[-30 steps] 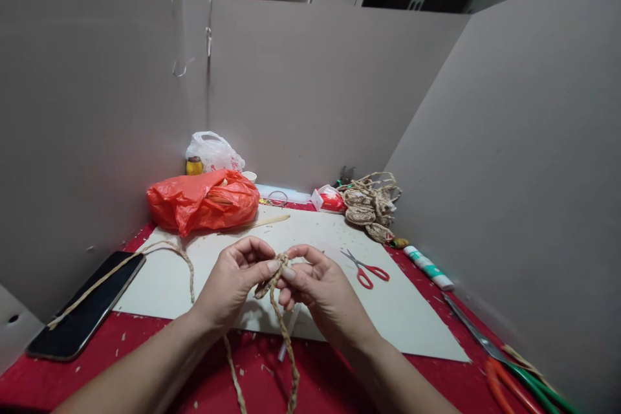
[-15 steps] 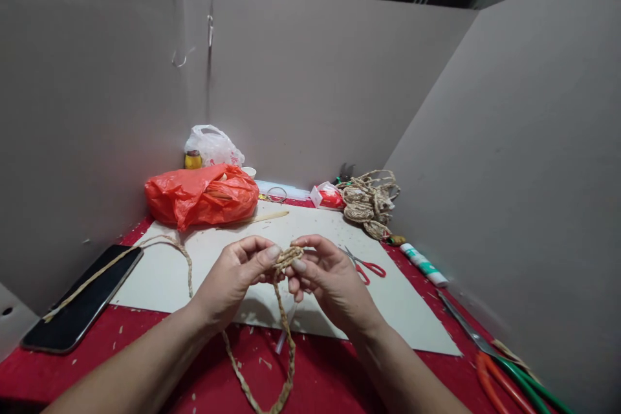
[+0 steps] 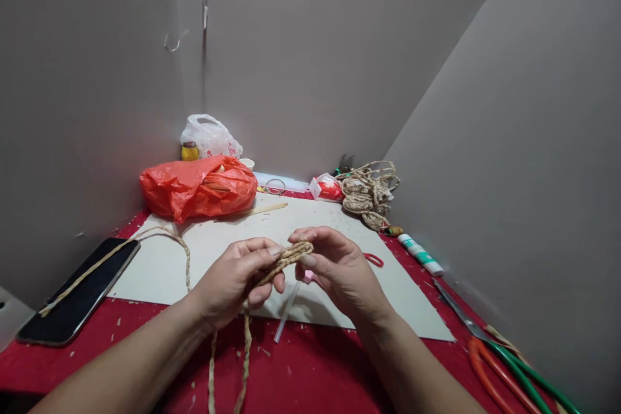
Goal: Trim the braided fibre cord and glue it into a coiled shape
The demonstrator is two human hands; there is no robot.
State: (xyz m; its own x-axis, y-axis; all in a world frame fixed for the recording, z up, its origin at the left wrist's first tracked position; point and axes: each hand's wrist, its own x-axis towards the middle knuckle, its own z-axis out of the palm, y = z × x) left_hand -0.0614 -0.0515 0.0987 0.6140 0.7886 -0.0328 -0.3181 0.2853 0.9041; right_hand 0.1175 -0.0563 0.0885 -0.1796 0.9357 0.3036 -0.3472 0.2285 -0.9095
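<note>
A braided straw cord (image 3: 292, 253) is folded into a flat, narrow coil in front of me, above the white sheet. My left hand (image 3: 231, 277) is closed on the coil's left part, thumb on top and fingers beneath. At the coil's rounded right end my right hand (image 3: 345, 277) holds it between thumb and fingers. From below my left hand the cord's loose length hangs in a loop out of the bottom of the view. Another stretch of it runs over the sheet's left side and across a black phone (image 3: 72, 294).
A white sheet (image 3: 402, 310) lies on the red tablecloth (image 3: 310, 372). Behind it are an orange plastic bag (image 3: 194, 187) and a bundle of coiled cords (image 3: 361, 197). Red-handled scissors (image 3: 373, 260) are partly hidden by my right hand. Large shears (image 3: 490, 349) lie right. Grey panels surround the table.
The coil has turned and shows longer between my hands, its right end now rounded toward my right hand. The hanging loop has shifted left. The view has tilted down slightly.
</note>
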